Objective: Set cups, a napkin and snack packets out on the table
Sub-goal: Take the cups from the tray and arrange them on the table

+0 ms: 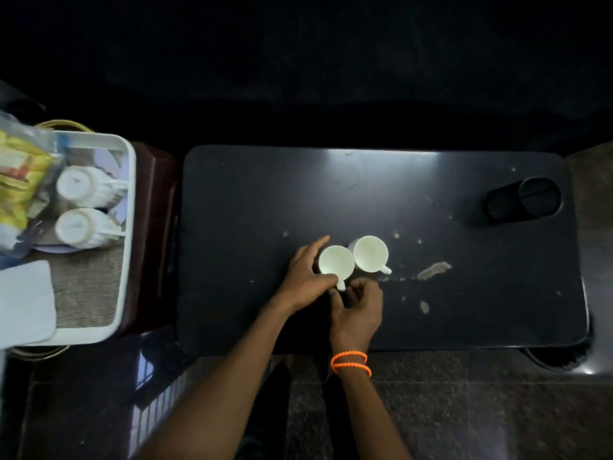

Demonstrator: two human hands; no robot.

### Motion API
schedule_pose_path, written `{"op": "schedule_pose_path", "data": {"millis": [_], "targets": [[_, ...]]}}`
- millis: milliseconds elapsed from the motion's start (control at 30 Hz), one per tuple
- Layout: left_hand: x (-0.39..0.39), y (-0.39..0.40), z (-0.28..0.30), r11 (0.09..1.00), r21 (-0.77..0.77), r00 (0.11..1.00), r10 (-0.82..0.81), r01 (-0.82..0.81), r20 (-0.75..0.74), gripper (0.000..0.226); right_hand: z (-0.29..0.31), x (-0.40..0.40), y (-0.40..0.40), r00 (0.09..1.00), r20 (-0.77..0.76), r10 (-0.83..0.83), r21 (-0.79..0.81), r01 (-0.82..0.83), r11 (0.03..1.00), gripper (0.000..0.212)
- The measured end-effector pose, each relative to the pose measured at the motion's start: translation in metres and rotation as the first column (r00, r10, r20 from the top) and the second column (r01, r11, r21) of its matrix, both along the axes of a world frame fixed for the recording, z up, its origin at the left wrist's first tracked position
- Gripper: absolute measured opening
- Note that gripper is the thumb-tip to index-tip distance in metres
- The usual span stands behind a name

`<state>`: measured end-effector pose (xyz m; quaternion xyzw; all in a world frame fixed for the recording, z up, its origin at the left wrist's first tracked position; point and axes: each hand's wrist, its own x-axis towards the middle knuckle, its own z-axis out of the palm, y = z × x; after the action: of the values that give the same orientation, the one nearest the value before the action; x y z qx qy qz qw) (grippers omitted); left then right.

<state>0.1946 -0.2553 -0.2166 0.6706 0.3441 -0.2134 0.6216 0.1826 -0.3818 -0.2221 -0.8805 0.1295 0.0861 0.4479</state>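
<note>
Left hand (pixel 303 277) wraps the near cup (pixel 335 264) at table (pixel 265 194) centre, fingers spread round its wall; right hand (pixel 356 310) pinches its handle at 6 o'clock. Second cup (pixel 370 254) touches it at 2 o'clock. White tray (pixel 127 207), 9 o'clock, holds two inverted cups (pixel 83 207), snack packets (pixel 20 180), folded napkin (pixel 25 300).

text: none legible | snack packets (pixel 18 180): yellow print, too blurred to read | cups, table: no markings seen

Two cups (pixel 336 263) (pixel 370 254) touching, mid-table (pixel 252 200). Holder (pixel 524 200) at far right corner. Tray (pixel 127 180) left of table, two cups (pixel 83 186) (pixel 81 227) upside down inside.
</note>
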Motion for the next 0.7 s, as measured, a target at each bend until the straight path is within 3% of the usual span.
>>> {"op": "schedule_pose_path", "data": {"millis": [100,200,267,367,467,567,600,633,700], "targets": [[-0.009,0.012,0.007,0.996,-0.006,0.996,0.09,-0.089,0.004,0.093,0.012,-0.01,0.003,0.989,0.141,0.037,-0.137,-0.018,0.99,0.04],[-0.021,0.042,0.019,0.964,0.042,0.965,0.261,-0.262,0.028,0.085,0.027,-0.02,0.03,0.979,0.19,0.072,-0.115,-0.05,0.992,0.034],[-0.031,0.071,0.03,0.911,0.111,0.917,0.39,-0.398,0.084,0.069,0.034,-0.026,0.062,0.961,0.199,0.19,-0.081,-0.177,0.981,0.029],[-0.05,0.123,0.047,0.769,0.219,0.797,0.557,-0.601,0.232,0.046,0.042,-0.032,0.126,0.881,0.2,0.429,0.013,-0.44,0.898,0.023],[-0.076,0.176,0.068,0.584,0.353,0.682,0.634,-0.731,0.365,0.034,0.049,-0.036,0.192,0.72,0.176,0.671,0.092,-0.691,0.717,0.031],[-0.106,0.227,0.074,0.335,0.606,0.645,0.643,-0.722,0.413,0.035,0.056,-0.037,0.252,0.53,0.133,0.837,0.136,-0.847,0.514,0.04],[-0.115,0.243,0.073,0.295,0.662,0.645,0.666,-0.689,0.375,0.037,0.057,-0.038,0.269,0.497,0.116,0.86,0.148,-0.865,0.48,0.036],[-0.122,0.259,0.07,0.298,0.687,0.64,0.702,-0.663,0.313,0.039,0.058,-0.04,0.284,0.485,0.084,0.87,0.159,-0.869,0.469,0.033],[-0.132,0.281,0.067,0.41,0.639,0.641,0.748,-0.651,0.173,0.042,0.056,-0.043,0.308,0.499,-0.052,0.865,0.183,-0.847,0.499,0.037]]}}
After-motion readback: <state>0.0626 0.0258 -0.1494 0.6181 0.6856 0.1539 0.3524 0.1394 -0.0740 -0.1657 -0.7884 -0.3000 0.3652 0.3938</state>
